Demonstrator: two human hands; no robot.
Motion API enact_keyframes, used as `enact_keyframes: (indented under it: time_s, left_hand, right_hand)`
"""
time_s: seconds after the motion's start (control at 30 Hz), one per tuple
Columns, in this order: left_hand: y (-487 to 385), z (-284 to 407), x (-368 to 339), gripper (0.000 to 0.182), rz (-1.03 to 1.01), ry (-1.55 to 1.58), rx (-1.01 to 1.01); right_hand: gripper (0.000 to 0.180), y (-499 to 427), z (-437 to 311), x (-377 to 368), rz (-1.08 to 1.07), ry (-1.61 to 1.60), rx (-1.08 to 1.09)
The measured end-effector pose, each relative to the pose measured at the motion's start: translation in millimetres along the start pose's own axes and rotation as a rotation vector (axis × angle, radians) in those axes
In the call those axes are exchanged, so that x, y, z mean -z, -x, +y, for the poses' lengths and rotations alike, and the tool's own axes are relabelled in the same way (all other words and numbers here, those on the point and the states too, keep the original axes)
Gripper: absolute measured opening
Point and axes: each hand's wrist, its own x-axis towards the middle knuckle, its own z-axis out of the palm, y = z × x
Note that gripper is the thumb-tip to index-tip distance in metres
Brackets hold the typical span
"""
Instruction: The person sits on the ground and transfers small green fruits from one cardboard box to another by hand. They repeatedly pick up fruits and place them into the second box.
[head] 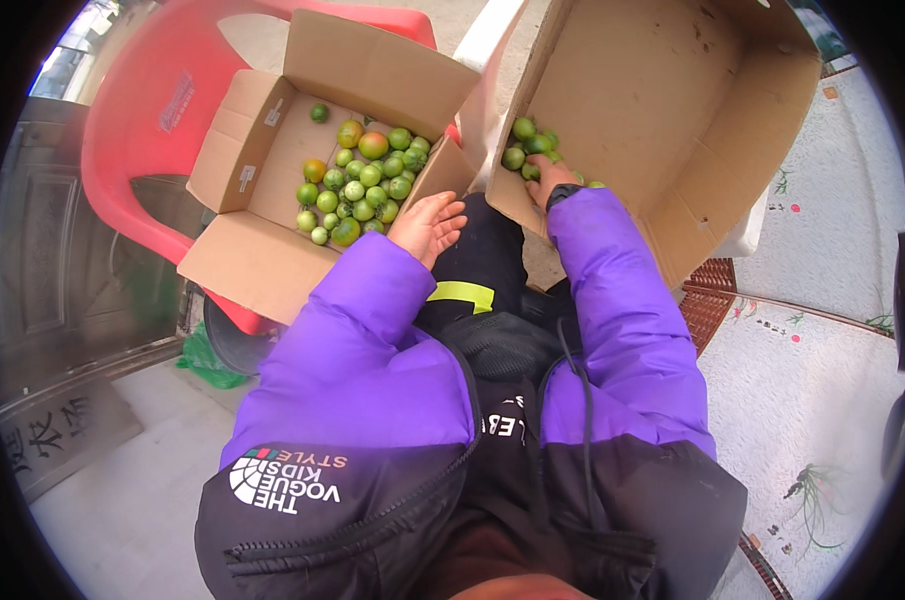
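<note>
My left hand (428,229) hovers over my knee beside the right wall of the left cardboard box (276,169), palm turned up and fingers apart, holding nothing. Inside that box lie many small tomatoes (354,191), mostly green, a few tinged orange. One green tomato (319,113) sits apart near the box's back corner. My right hand (551,178) reaches into the near left corner of a larger cardboard box (640,97). Its fingers touch a small cluster of green tomatoes (524,128); whether they grip one is hidden.
A red plastic chair (122,165) carries the left box. Under the larger box a white plastic chair (490,37) shows. A dark bucket (231,337) and a green plastic bag (211,360) are on the floor at left. White patterned panels (812,390) lie at right.
</note>
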Motion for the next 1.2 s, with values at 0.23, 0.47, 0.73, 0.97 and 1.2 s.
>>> enact_keyframes:
  time_s: [0.23,0.47,0.73,0.97,1.2]
  left_hand:
    - [1,4,-1,0.036,-0.041,-0.057,0.005]
    - [4,3,-4,0.035,-0.053,-0.073,0.003]
    - [12,0,-14,0.037,-0.151,-0.069,0.141]
    - [5,27,6,0.035,-0.217,0.458,-0.139]
    - [-1,9,6,0.036,0.063,0.211,-0.03]
  right_hand:
    - [0.045,-9,-6,2,-0.02,0.046,-0.097]
    - [0.046,15,23,5,0.065,-0.142,-0.088]
    - [0.042,90,-43,25,0.042,-0.661,0.213]
    - [0.036,89,-39,20,0.056,-0.643,0.251]
    - [0.051,28,31,23,0.211,-0.05,-0.131]
